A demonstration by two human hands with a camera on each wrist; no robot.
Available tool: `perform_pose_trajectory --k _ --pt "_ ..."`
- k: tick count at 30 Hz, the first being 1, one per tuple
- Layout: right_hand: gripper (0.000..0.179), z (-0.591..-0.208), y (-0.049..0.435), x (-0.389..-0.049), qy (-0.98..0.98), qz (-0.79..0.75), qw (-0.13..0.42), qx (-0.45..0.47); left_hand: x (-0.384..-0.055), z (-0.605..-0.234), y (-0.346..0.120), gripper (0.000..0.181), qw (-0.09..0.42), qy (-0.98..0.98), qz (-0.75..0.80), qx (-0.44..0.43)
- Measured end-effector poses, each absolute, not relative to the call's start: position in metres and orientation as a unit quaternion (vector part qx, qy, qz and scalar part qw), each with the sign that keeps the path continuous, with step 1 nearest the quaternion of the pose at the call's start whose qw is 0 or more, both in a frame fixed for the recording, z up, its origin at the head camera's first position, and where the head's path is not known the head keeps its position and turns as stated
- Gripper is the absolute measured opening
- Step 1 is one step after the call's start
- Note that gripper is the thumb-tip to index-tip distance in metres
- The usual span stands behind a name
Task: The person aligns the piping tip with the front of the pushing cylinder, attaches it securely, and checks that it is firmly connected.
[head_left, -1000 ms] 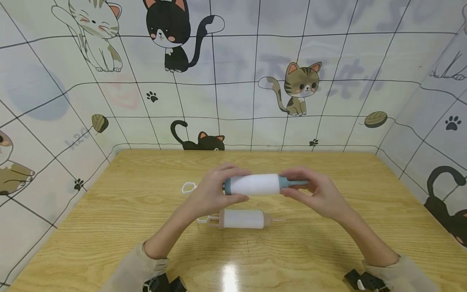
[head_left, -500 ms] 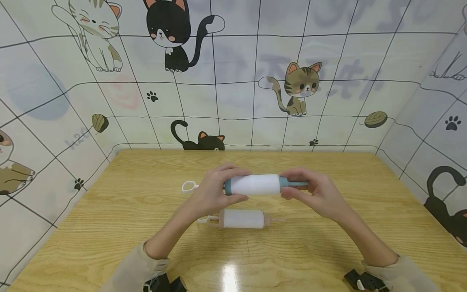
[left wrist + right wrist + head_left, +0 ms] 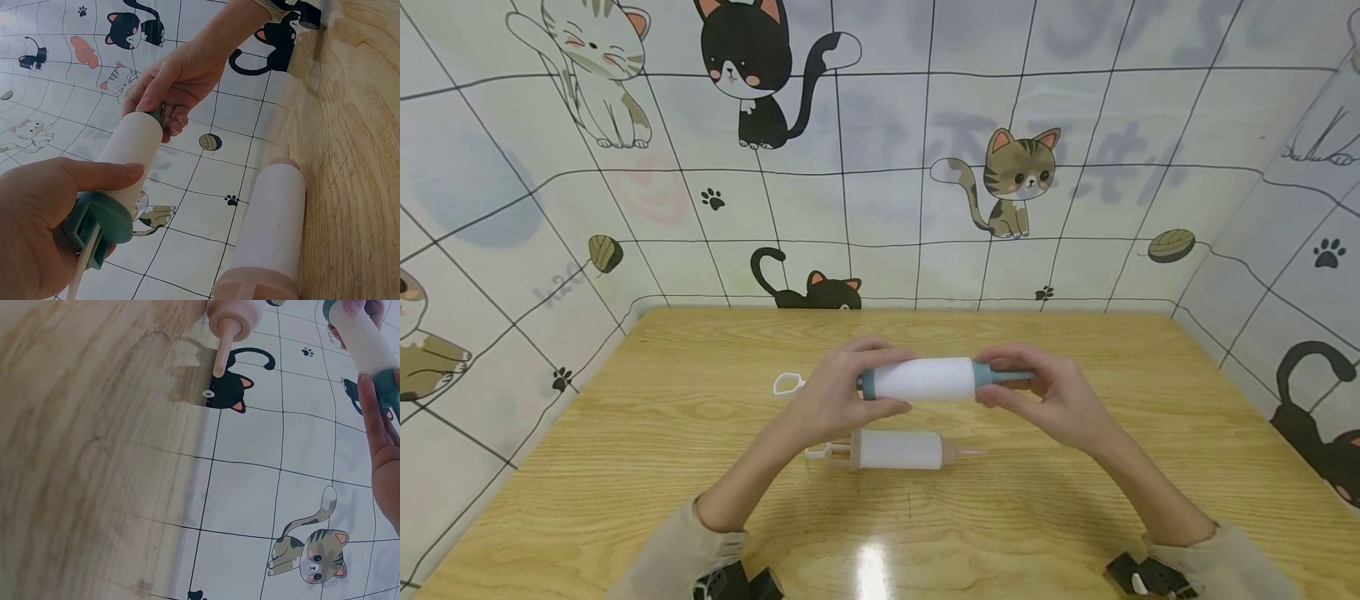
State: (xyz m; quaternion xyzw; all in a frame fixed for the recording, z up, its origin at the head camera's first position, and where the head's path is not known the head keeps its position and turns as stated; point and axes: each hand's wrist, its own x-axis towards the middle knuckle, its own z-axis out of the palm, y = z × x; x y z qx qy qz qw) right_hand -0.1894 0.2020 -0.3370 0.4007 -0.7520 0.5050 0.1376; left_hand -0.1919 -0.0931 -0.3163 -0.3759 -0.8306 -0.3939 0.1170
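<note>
A white, syringe-like tube (image 3: 927, 379) with teal ends is held level above the table in the head view. My left hand (image 3: 838, 392) grips its left end, with the thumb along the barrel in the left wrist view. A white rod (image 3: 82, 265) with a loop handle (image 3: 788, 384) sticks out beyond that hand. At the other end, my right hand (image 3: 1060, 396) pinches the teal nozzle cap (image 3: 983, 375), its narrow tip pointing right. Below lies a similar tube (image 3: 901, 450) with pinkish-beige ends, which neither hand touches.
The wooden table (image 3: 625, 467) reaches back to a wall cloth (image 3: 887, 200) printed with cats and grid lines. More printed cloth rises on the left and right sides. Both sleeves (image 3: 1225, 558) have black devices at the wrists.
</note>
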Motion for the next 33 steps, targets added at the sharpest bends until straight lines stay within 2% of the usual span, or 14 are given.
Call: perform_pose_trajectory --k 9,17,33 --pt "0.043 -0.3340 0.2022 -0.1884 -0.744 0.474 0.180 0.435 -0.1921 -0.3133 -0.0942 0.050 0.089 -0.830 -0.395 -0.383" --pt "0.035 -0.3313 0.2009 -0.1846 -0.736 0.482 0.180 0.440 -0.1897 -0.3119 -0.0931 0.050 0.095 -0.830 -0.394 -0.383" --pt "0.032 -0.3322 0.2019 -0.1861 -0.724 0.505 0.172 0.436 -0.1855 -0.3162 -0.0893 0.049 0.171 -0.813 -0.376 -0.410"
